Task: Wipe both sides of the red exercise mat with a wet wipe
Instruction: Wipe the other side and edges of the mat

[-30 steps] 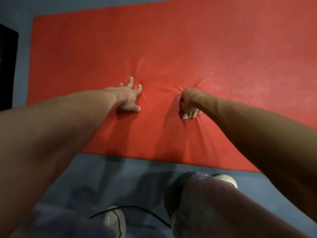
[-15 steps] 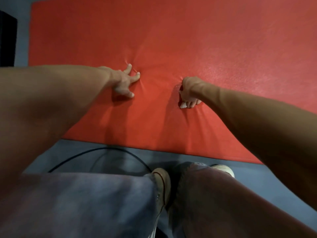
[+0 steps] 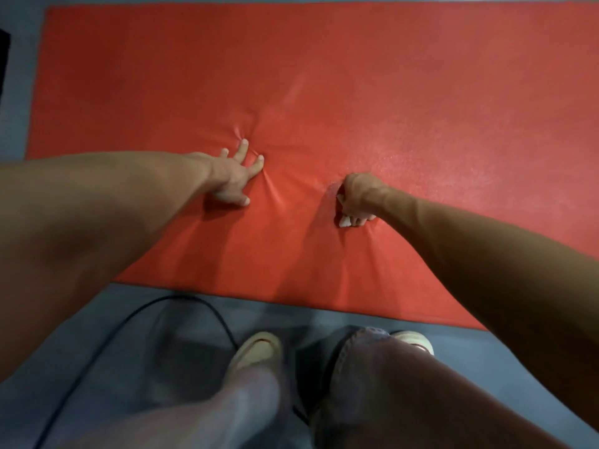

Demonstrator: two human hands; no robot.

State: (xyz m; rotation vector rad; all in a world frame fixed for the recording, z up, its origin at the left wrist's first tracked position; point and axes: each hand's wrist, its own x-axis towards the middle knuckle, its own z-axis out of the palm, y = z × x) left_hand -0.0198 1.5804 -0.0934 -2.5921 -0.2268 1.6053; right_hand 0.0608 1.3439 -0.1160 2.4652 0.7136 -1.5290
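Note:
The red exercise mat lies flat on the grey-blue floor and fills the upper part of the view. My left hand presses flat on it with fingers spread, and the mat puckers around the fingertips. My right hand is closed on a small white wet wipe, pressed onto the mat to the right of the left hand. Only the wipe's lower corner and a bit of its left edge show under the fingers. A duller, damp-looking patch spreads above and to the right of that hand.
The mat's near edge runs just ahead of my two light shoes and my knees. A black cable loops over the floor at lower left. A dark object stands at the far left edge.
Both hands stay planted on the mat, the right still gripping the wipe. My legs have shifted: the left foot has come forward beside the right, and the view has moved over the mat.

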